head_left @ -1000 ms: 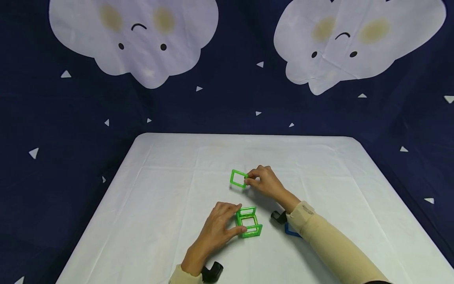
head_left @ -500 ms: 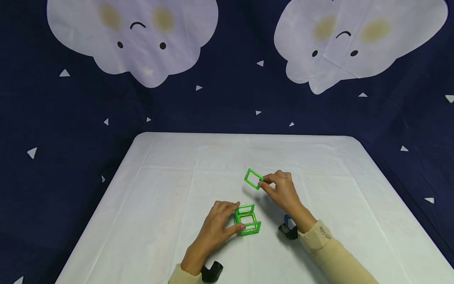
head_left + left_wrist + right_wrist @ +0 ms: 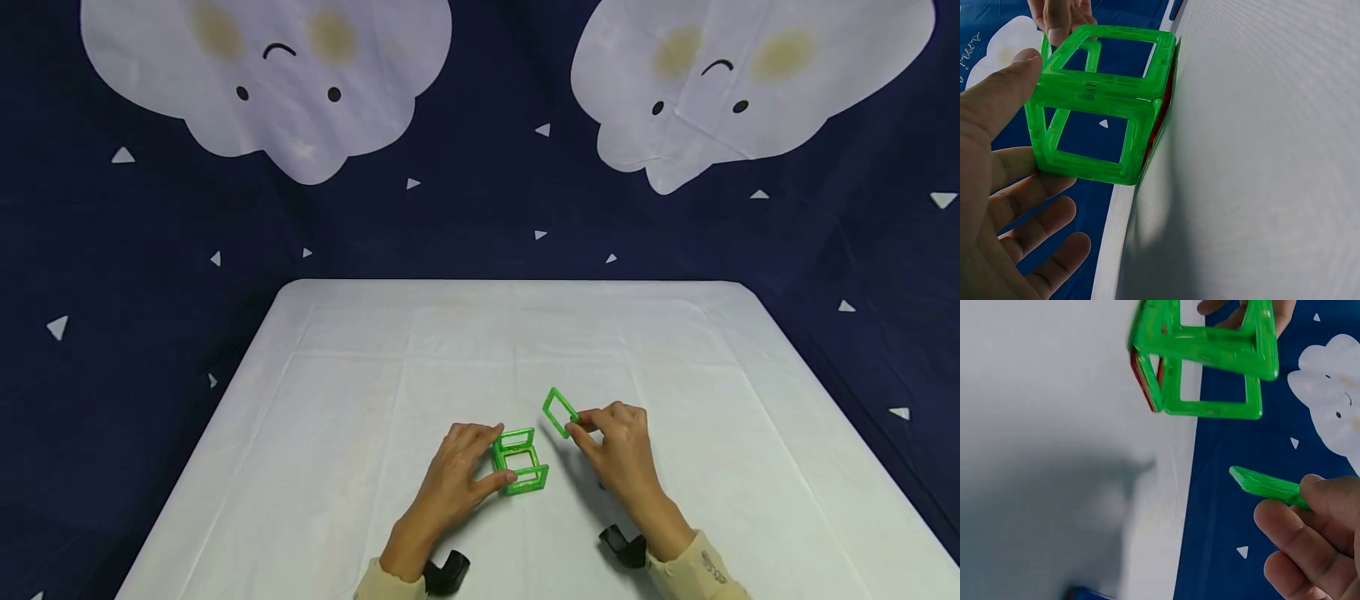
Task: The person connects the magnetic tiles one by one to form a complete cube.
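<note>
My left hand (image 3: pixel 453 475) grips an open box shape of green magnetic tiles (image 3: pixel 1090 90), thumb on the near wall and index finger at the far one. Square see-through frames make up its walls, standing low on the white table. Red edging (image 3: pixel 1161 125) shows along its base in the left wrist view. Just right of this box, my right hand (image 3: pixel 624 446) pinches a single green square magnetic tile (image 3: pixel 1266 486) by one edge, between thumb and fingers. That tile is tilted and raised, apart from the box, its shadow falling on the tabletop.
A blue piece (image 3: pixel 1088 594) lies on the table (image 3: pixel 337 375), mostly hidden by the right forearm in the head view. Black wrist mounts (image 3: pixel 447 573) sit below both hands. Behind the far table edge hangs a dark blue cloth (image 3: pixel 480 217) with white clouds.
My right hand has drawn the single tile back toward me and to the right, turning it steeper. My left hand keeps its grip on the green box, which has barely shifted.
</note>
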A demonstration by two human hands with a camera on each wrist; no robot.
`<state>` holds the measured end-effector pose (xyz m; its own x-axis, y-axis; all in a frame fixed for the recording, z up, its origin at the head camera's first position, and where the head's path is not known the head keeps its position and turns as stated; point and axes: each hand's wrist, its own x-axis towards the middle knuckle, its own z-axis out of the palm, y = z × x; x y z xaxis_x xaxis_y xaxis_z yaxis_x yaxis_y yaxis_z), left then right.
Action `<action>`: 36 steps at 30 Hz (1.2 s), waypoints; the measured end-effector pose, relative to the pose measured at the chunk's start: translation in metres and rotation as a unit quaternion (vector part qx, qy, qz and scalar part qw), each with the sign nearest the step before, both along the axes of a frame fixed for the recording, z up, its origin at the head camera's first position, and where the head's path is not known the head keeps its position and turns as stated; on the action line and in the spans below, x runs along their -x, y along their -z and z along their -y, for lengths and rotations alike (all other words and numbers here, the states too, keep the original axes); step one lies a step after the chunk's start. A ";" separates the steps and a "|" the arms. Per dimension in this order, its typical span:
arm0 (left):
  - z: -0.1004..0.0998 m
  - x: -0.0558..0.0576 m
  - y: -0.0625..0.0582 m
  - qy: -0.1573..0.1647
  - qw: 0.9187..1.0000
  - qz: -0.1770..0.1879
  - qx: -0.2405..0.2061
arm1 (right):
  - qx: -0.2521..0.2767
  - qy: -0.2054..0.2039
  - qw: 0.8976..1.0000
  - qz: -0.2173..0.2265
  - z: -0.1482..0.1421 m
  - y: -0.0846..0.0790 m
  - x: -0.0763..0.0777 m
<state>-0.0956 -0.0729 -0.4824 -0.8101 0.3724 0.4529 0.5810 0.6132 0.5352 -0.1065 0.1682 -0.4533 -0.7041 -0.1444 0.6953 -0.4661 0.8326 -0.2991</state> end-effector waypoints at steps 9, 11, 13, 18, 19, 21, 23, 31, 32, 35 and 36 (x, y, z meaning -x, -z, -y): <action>-0.001 -0.001 -0.001 -0.003 1.000 0.014 0.005 | -0.020 0.008 1.000 -0.011 0.001 0.009 -0.015; -0.001 -0.001 0.000 -0.003 1.000 0.014 0.006 | -0.019 0.008 1.000 -0.001 0.002 0.011 -0.017; -0.001 -0.001 -0.001 -0.002 1.000 0.015 0.005 | -0.019 0.007 1.000 0.008 0.002 0.014 -0.019; -0.002 -0.002 -0.002 -0.002 1.000 0.021 0.005 | -0.024 0.003 1.000 0.017 0.002 0.020 -0.023; -0.002 -0.002 -0.002 -0.003 1.000 0.022 0.006 | -0.024 0.001 1.000 0.016 0.002 0.020 -0.023; -0.002 -0.003 -0.002 -0.003 1.000 0.024 0.007 | -0.025 -0.002 1.000 0.015 0.003 0.021 -0.024; -0.002 -0.002 -0.002 -0.004 1.000 0.025 0.008 | -0.026 -0.005 1.000 0.016 0.003 0.022 -0.024; -0.002 -0.003 -0.002 -0.004 1.000 0.025 0.006 | -0.043 -0.027 0.999 0.021 0.006 0.026 -0.024; -0.002 -0.003 -0.002 -0.005 1.000 0.026 0.005 | -0.043 -0.030 0.998 0.020 0.006 0.026 -0.024; -0.002 -0.003 -0.002 -0.006 1.000 0.030 0.002 | -0.044 -0.035 0.998 0.020 0.006 0.026 -0.024; -0.003 -0.003 -0.002 -0.007 1.000 0.030 0.002 | -0.045 -0.036 0.998 0.022 0.006 0.026 -0.024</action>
